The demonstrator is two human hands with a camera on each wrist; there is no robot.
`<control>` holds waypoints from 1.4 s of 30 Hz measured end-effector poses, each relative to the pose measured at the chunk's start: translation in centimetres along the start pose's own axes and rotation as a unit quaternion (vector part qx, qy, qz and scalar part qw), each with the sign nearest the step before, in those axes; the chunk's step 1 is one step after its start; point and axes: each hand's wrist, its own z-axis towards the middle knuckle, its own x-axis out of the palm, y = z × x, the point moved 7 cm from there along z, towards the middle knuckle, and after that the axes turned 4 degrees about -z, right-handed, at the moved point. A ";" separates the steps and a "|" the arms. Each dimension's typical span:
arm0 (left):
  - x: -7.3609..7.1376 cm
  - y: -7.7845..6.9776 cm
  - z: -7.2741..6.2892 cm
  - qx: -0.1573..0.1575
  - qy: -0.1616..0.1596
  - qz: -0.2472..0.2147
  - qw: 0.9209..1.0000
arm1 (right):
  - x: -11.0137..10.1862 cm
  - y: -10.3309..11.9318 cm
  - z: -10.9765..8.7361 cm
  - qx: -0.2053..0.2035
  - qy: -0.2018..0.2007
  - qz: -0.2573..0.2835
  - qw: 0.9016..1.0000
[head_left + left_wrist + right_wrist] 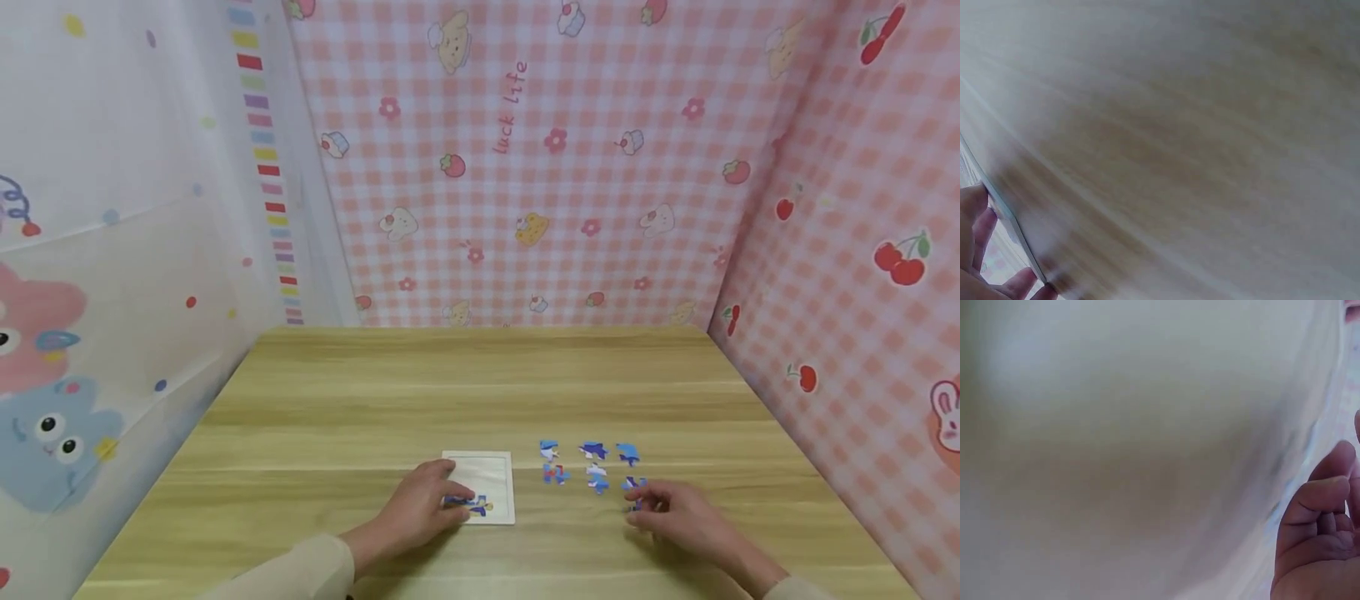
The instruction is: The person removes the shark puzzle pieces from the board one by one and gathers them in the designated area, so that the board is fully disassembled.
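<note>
A square white puzzle tray (pixel 507 487) lies on the table with a few blue and yellow jigsaw pieces (pixel 480 506) along its lower edge. My left hand (pixel 416 507) rests on the tray's left side, its fingers spread over the frame and partly covering those pieces. In the left wrist view, fingertips (pixel 1021 280) touch the tray's edge. My right hand (pixel 682 518) hovers at a blue jigsaw piece (pixel 634 482), fingers loosely bent, partly hiding it. No piece shows between the right thumb and fingertips (pixel 1335 484) in the right wrist view.
Several loose blue, white and red jigsaw pieces (pixel 597 477) lie in two rough rows right of the tray. The wood-grain table (pixel 480 383) meets a pink checked cloth (pixel 555 183) at the back and right, and a white patterned cloth (pixel 150 250) at the left.
</note>
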 end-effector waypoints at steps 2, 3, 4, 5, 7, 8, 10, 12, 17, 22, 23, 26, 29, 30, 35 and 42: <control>0.0 0.0 0.1 0.002 -0.004 0.007 1.000 | 1.1 1.6 1.0 -0.014 0.013 0.005 1.000; 0.0 0.0 0.1 0.005 -0.006 0.010 1.000 | 1.8 2.5 1.6 -0.023 0.021 0.008 0.999; 0.0 0.0 0.1 0.005 -0.007 0.011 1.000 | 2.4 3.5 2.2 -0.034 0.023 0.007 0.999; 0.0 0.0 0.1 0.006 -0.008 0.013 1.000 | 3.2 4.4 2.8 -0.039 0.028 0.011 0.999; 0.0 0.1 0.1 0.008 -0.011 0.014 1.000 | 5.1 6.2 4.1 -0.046 0.038 0.026 0.998; 0.0 0.1 0.1 0.008 -0.012 0.014 1.000 | 6.1 7.0 4.7 -0.048 0.044 0.032 0.997; 0.1 0.2 0.1 0.007 -0.013 0.013 1.000 | 8.3 8.4 5.8 -0.048 0.057 0.046 0.996; 0.1 0.2 0.1 0.008 -0.013 0.013 1.000 | 10.3 9.5 6.5 -0.041 0.073 0.061 0.995; 0.3 0.4 0.2 0.010 -0.011 0.013 1.000 | 13.4 10.6 7.4 -0.036 0.068 0.043 0.996; 0.3 0.6 0.2 0.008 -0.008 0.010 1.000 | 13.9 10.7 7.4 -0.047 0.044 0.024 0.998; 0.2 0.7 0.1 0.009 -0.007 0.008 1.000 | 14.0 10.8 7.4 -0.048 0.044 0.023 0.998; 0.0 1.1 -0.2 0.006 -0.006 -0.004 1.000 | 14.1 10.9 7.5 -0.049 0.046 0.024 0.997; -0.4 1.7 -0.4 0.002 -0.007 -0.005 1.000 | 14.1 10.9 7.6 -0.044 0.048 0.024 0.998; -0.5 1.9 -0.5 -0.002 -0.006 -0.004 1.000 | 14.0 10.9 7.7 -0.043 0.049 0.024 0.998; -0.6 2.5 -0.6 -0.013 0.002 -0.009 1.000 | 13.9 10.8 7.7 -0.035 0.040 0.014 0.998; -0.6 2.8 -1.0 -0.037 0.012 -0.038 0.998 | 14.2 10.9 7.9 -0.040 0.026 0.010 0.999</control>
